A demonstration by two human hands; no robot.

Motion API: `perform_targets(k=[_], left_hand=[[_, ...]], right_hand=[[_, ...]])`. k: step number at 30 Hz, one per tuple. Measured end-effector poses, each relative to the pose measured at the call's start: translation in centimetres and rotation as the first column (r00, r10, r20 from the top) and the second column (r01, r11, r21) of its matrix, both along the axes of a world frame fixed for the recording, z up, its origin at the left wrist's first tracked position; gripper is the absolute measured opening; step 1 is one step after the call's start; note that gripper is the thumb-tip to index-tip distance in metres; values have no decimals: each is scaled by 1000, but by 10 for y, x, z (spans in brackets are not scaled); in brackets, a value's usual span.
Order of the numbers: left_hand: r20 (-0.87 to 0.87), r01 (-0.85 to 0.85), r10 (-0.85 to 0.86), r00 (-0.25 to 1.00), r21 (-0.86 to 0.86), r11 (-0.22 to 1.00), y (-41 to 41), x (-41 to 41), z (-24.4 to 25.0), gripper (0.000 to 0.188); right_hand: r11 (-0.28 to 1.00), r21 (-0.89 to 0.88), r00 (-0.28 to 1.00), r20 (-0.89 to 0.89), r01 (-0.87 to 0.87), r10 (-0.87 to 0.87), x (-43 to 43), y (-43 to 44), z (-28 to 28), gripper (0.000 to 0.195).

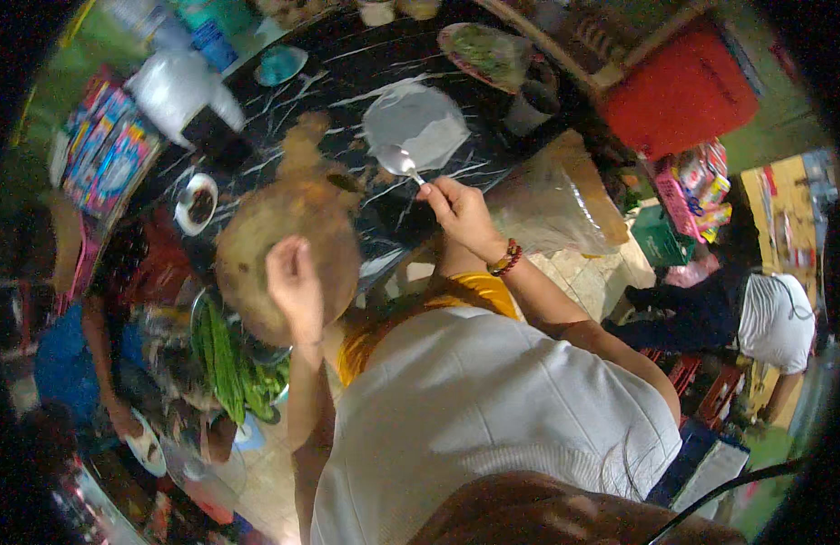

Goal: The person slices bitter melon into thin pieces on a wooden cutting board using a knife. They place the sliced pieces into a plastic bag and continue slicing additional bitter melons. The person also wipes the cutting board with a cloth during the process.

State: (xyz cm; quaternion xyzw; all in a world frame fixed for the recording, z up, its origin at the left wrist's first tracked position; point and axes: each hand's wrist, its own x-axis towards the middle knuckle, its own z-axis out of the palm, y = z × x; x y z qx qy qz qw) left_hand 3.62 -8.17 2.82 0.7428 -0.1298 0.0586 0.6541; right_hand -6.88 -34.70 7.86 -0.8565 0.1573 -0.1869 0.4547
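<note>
In the head view my right hand (466, 216) grips the handle of a metal spoon (398, 161). The spoon's bowl is over the near edge of a clear plastic bag or sheet (414, 121), which lies on a black marble-patterned table (352, 88). My left hand (294, 279) is blurred, its fingers curled, above a round wooden board (253, 231); whether it holds anything is unclear. Brown crumbs or powder (304, 146) lie on the table just beyond the board.
A small white dish (196, 204) with dark contents stands left. A plate of greens (485, 58), a grey cup (531, 109) and a plastic-wrapped board or box (556, 197) are at right. Long green vegetables (219, 354) lie lower left. Other people are on both sides.
</note>
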Motion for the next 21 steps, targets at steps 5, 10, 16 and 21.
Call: perform_targets(k=[5,10,16,21], left_hand=[[88,63,-62,994,-13,998,-36,-26,53,24],[220,100,-137,966,174,980,-52,-40,85,20],[448,14,-260,855,482,876,-57,-46,72,19],[479,16,-281,831,484,875,-59,-57,73,17]], right_hand=[[920,351,977,-57,-174,206,3,30,6,28],[526,820,958,88,-226,274,6,58,9,31],[399,891,970,149,-217,194,2,73,-4,29],[278,944,966,113,-177,233,-11,68,-3,27]])
